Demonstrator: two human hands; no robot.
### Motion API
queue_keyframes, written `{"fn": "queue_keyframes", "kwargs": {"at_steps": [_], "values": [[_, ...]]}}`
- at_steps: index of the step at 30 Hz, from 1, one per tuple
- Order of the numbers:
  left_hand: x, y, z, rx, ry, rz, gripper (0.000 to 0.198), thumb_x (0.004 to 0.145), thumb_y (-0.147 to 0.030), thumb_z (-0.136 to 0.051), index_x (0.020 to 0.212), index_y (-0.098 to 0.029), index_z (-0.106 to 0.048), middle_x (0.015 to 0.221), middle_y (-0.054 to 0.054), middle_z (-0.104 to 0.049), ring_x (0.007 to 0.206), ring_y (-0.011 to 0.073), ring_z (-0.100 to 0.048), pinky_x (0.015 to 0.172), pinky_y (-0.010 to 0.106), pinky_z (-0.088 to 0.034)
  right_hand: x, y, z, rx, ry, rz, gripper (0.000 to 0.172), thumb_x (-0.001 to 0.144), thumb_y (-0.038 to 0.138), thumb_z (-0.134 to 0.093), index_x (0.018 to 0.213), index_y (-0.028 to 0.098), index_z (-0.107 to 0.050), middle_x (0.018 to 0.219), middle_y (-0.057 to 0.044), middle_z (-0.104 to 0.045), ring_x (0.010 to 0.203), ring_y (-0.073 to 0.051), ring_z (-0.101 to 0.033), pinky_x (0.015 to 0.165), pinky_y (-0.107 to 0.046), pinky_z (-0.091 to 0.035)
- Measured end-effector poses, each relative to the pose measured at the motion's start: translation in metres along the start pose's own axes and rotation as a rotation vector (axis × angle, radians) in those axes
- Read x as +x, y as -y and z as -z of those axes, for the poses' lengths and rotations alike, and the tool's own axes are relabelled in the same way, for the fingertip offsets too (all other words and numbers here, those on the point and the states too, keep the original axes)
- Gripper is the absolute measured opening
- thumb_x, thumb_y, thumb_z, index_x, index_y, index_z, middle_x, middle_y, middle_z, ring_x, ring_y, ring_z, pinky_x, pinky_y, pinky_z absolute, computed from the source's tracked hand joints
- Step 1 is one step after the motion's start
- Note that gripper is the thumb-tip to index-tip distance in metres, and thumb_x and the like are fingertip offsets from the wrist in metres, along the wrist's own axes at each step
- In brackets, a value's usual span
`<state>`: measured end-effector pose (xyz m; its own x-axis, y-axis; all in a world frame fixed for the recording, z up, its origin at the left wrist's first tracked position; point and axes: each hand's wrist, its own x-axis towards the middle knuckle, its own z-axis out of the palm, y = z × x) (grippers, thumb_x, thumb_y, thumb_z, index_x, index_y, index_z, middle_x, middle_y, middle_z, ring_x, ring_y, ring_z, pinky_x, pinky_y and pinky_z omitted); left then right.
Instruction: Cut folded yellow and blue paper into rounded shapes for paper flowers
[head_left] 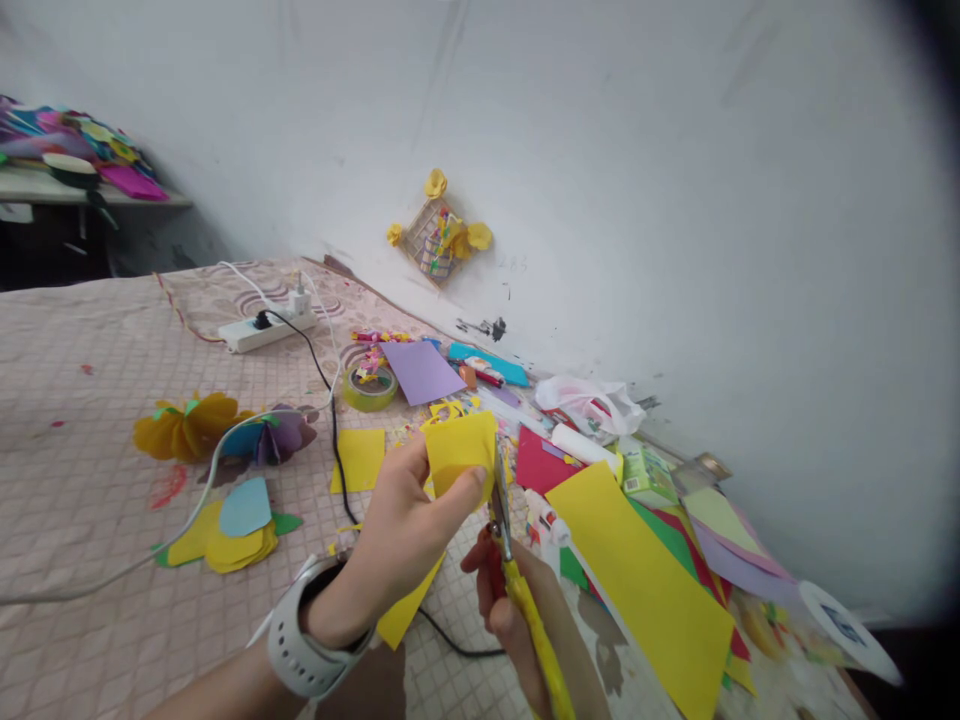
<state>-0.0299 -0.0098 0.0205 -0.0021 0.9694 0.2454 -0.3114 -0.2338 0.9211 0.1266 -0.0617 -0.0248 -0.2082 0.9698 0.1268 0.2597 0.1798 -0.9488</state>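
Observation:
Between thumb and fingers, my left hand (pixel 412 525) pinches a yellow paper square (pixel 454 450), held up above the table. My right hand (pixel 517 600) is closed round the yellow handles of a pair of scissors (pixel 501 510). The blades point up along the right edge of the square; whether they touch it I cannot tell. Below my hands lies a yellow paper strip (pixel 409 605), partly hidden by my left hand. Another yellow square (pixel 360 458) rests on the table to the left.
Paper flowers (pixel 187 425) and stacked petal cutouts (pixel 240 535) lie left. A power strip (pixel 266 328) trails cords across the cloth. Tape (pixel 369 388), purple paper (pixel 424 370), a glue gun (pixel 546 520) and a large yellow sheet (pixel 645 590) lie behind and right. A wall (pixel 675 200) borders the table.

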Motion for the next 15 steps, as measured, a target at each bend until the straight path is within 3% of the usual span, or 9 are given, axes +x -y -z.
{"fn": "queue_keyframes", "kwargs": {"at_steps": [15], "values": [[0.001, -0.005, -0.002, 0.003, -0.016, -0.008, 0.006, 0.079, -0.022, -0.063, 0.078, -0.016, -0.065, 0.078, 0.002, -0.066, 0.067, 0.0142, -0.057, 0.061, 0.024, -0.046, 0.002, 0.020, -0.006, 0.052, -0.004, -0.136, 0.057, 0.075, 0.078, -0.052, 0.084, 0.022, -0.053, 0.059, 0.007, -0.029, 0.052, -0.011, -0.026, 0.048, -0.025, -0.018]]}}
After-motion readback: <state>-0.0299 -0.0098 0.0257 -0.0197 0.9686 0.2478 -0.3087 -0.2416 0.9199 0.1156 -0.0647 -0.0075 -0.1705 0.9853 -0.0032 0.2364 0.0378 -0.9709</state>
